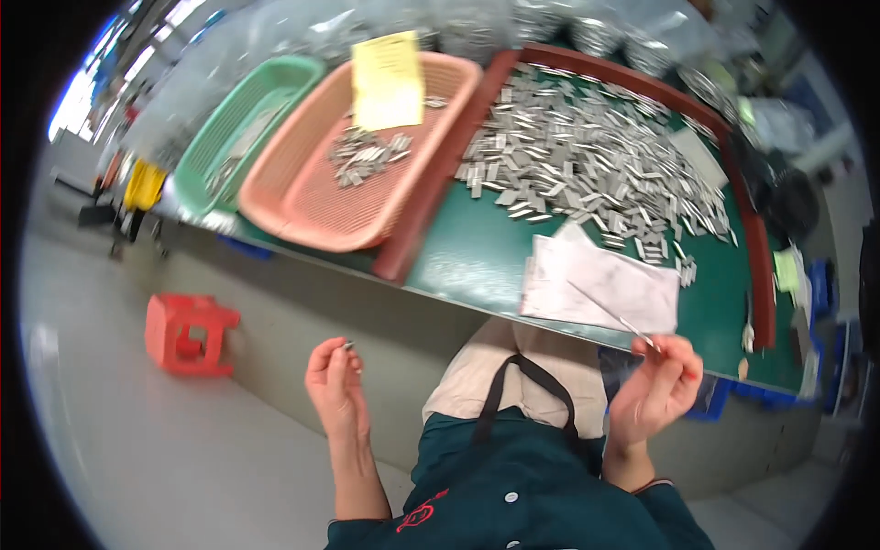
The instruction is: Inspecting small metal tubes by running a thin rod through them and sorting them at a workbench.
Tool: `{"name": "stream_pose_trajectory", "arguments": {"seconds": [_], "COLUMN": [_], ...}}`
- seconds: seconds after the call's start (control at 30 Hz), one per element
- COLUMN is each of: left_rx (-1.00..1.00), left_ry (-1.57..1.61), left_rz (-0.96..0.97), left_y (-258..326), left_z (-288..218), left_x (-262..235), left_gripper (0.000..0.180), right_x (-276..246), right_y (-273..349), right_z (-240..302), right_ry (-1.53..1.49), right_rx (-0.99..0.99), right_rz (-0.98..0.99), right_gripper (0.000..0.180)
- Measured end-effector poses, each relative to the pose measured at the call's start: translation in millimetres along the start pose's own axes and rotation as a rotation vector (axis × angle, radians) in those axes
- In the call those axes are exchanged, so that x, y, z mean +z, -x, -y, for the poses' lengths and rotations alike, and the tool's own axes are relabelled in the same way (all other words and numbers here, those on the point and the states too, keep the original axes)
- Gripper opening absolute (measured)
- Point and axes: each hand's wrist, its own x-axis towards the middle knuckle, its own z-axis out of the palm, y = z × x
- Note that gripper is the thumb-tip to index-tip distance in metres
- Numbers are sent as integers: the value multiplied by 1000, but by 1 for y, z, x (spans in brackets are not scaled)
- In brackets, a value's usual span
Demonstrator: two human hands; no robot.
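My left hand (pixel 336 390) is held out in front of the table edge, low on the left. Its thumb and fingertips pinch a small grey metal piece (pixel 349 346), mostly hidden by the fingers. On the right, my right hand (pixel 655 390) is closed around the near end of a thin, pointed metal tool (pixel 612 310); its exact kind is not clear. The tool's tip points away over a folded whitish cloth (pixel 559 289) at the table's front edge. Beyond the cloth, many flat grey metal pieces (pixel 568 156) lie spread in a loose heap.
A red-brown raised border (pixel 431 197) frames the green table (pixel 458 261). At left stand a pink basket (pixel 307 234) with metal pieces and a yellow paper (pixel 389 82), and a green basket (pixel 197 174). A red stool (pixel 174 335) is on the floor. Clear plastic bags (pixel 477 27) line the back.
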Motion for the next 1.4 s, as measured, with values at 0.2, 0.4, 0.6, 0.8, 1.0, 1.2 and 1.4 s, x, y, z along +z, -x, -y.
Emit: {"name": "stream_pose_trajectory", "arguments": {"seconds": [0.2, 0.4, 0.6, 0.8, 1.0, 1.2, 1.4], "left_rx": [516, 1214, 1145, 1233, 1357, 1286, 971], "left_ry": [-570, -711, -1004, -927, -856, -921, -776], "left_rz": [485, 809, 1063, 1037, 988, 1056, 907], "left_y": [7, 15, 1, 9, 20, 23, 12], "left_z": [11, 21, 62, 52, 39, 39, 32], "left_x": [90, 188, 204, 202, 201, 210, 187], "left_gripper": [9, 19, 14, 16, 16, 15, 13], "right_x": [-49, -56, -55, -57, -58, -59, -57], "right_y": [-44, -47, -46, -46, -47, -48, -46], "right_z": [-23, -35, -35, -33, -33, -33, -37], "right_ry": [52, -9, 2, -2, -15, 31, 69], "right_rx": [41, 59, 65, 66, 75, 40, 32], "right_rz": [-196, -249, -223, -172, -134, -117, -108], "right_gripper": [15, 15, 11, 10, 8, 12, 11]}}
